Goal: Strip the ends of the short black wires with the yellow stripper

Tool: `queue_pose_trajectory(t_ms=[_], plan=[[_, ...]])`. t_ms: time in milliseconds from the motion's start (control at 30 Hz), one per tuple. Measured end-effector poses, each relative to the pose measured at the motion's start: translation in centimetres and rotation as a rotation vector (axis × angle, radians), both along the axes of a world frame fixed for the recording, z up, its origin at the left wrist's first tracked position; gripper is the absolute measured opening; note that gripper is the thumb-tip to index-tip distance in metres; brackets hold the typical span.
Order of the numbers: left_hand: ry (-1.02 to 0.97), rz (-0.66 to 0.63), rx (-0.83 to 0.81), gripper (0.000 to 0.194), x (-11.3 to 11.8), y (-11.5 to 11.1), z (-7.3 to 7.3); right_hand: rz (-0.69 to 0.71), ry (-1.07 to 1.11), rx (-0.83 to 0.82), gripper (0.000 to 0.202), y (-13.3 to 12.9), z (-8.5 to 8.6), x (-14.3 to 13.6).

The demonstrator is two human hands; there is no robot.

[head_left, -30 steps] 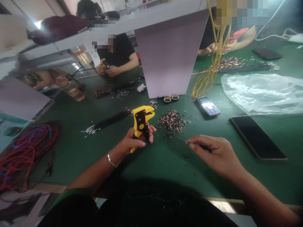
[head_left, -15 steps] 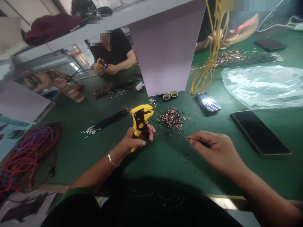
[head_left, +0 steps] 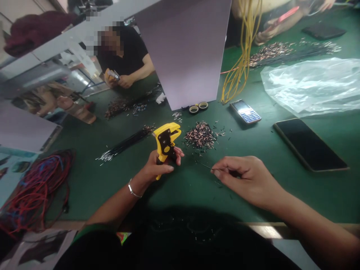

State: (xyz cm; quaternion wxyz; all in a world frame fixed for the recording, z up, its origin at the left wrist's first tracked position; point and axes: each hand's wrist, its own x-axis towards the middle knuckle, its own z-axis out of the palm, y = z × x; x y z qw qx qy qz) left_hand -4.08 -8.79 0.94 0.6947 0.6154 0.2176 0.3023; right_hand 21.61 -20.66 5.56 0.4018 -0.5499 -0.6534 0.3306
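My left hand (head_left: 160,165) is wrapped round the handles of a yellow and black wire stripper (head_left: 167,140), its jaws pointing up and to the right. Between thumb and forefinger, my right hand (head_left: 242,176) pinches a thin dark wire (head_left: 204,165), whose free end points left toward the stripper but stays apart from it. Just beyond the hands lies a pile of short copper and black wire scraps (head_left: 201,135). A bundle of black wires (head_left: 126,141) with bared ends rests on the green table (head_left: 191,198), left of the stripper.
To the right lie a keypad phone (head_left: 245,111), a large dark phone (head_left: 311,144) and a clear plastic bag (head_left: 312,88). Tape rolls (head_left: 198,108) sit by a pale partition (head_left: 185,52). Red and blue cables (head_left: 42,183) are coiled at left. Other people work across the table.
My right hand has moved left and slightly nearer to my left hand with the wire. The wire's free end now lies lower, away from the stripper's jaws. The view has shifted slightly.
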Motion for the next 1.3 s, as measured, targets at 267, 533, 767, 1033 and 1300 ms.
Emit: queue_pose_trajectory(t_ms=[267, 533, 767, 1033, 1300], plan=[[0.054, 0.013, -0.007, 0.037, -0.3, -0.2, -0.4, -0.016, 0.045, -0.02, 0.022, 0.2, -0.1, 0.1], [0.118, 0.063, 0.024, 0.029, -0.3, -0.5, -0.6, -0.022, 0.076, -0.038, 0.021, 0.2, -0.2, -0.2], [0.216, 0.126, 0.093, 0.019, -0.1, -0.7, -0.6, -0.024, 0.081, -0.06, 0.02, 0.1, -0.3, -0.2], [0.252, 0.163, 0.074, 0.016, 0.4, -1.2, -0.3, -0.014, 0.102, -0.082, 0.02, 0.2, -0.6, -0.4], [0.277, 0.233, 0.017, 0.023, 0.5, -1.4, -0.4, 0.024, 0.137, -0.105, 0.019, 0.2, -0.7, -0.5]])
